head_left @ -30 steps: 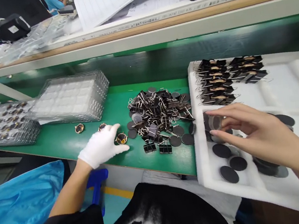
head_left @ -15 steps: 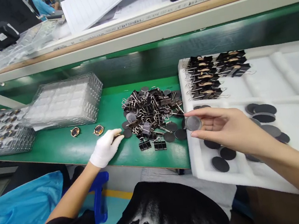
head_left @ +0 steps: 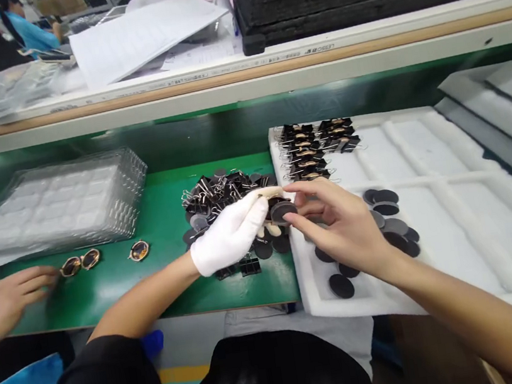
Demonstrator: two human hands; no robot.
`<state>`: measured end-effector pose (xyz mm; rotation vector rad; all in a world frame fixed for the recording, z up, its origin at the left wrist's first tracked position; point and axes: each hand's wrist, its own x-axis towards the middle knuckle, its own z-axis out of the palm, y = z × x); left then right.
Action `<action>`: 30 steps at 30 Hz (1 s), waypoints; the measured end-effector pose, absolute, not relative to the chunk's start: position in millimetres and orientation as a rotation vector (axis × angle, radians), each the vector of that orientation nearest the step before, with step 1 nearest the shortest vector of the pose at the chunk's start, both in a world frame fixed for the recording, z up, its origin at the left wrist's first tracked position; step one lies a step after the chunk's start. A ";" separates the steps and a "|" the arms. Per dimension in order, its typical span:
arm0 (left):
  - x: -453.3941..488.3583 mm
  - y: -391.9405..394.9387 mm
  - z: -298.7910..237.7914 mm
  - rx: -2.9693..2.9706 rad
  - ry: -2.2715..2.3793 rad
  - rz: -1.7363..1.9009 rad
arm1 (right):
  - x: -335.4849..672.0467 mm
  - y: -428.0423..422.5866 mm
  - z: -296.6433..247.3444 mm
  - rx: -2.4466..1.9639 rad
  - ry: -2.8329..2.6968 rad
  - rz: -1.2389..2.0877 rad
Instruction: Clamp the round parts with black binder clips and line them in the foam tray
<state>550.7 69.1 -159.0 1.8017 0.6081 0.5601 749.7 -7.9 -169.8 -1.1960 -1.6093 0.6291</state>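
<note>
My white-gloved left hand [head_left: 230, 230] is closed, its fingertips on a small round piece that looks like a gold-rimmed watch case, mostly hidden by the fingers and a disc. My bare right hand [head_left: 341, 221] pinches a dark grey round disc [head_left: 282, 212] between thumb and fingers. The disc lies against the piece in my left hand. Both hands meet above a pile of black binder clips [head_left: 218, 191] mixed with grey discs, which they partly cover. Two more binder clips [head_left: 250, 265] lie at the pile's front edge.
On the right, a white foam tray [head_left: 435, 211] holds clipped pieces [head_left: 302, 147] in rows and loose dark discs [head_left: 342, 286]. To the left are stacked clear plastic trays [head_left: 62, 203], gold watch cases [head_left: 139, 251] and a co-worker's hand [head_left: 18, 295]. A shelf edge [head_left: 204, 91] runs behind.
My left hand has moved right and my right hand has brought its disc against the held piece. A co-worker's hand has come in at left, beside two watch cases. The view has swung right.
</note>
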 end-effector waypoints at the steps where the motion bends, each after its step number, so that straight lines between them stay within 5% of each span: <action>1: 552.6 71.9 -160.5 1.815 0.576 0.546 | 751.5 -6.3 -172.7 -1.204 -1.606 0.617; 9: 560.1 85.6 -162.5 1.988 0.647 0.242 | 755.7 1.0 -193.9 -1.351 -1.599 0.569; 22: 547.3 106.7 -154.9 2.092 0.597 -0.007 | 768.4 6.3 -196.2 -1.130 -0.761 1.656; 30: 552.5 99.0 -155.1 1.836 0.685 0.201 | 768.7 11.9 -187.6 -1.019 -0.519 1.790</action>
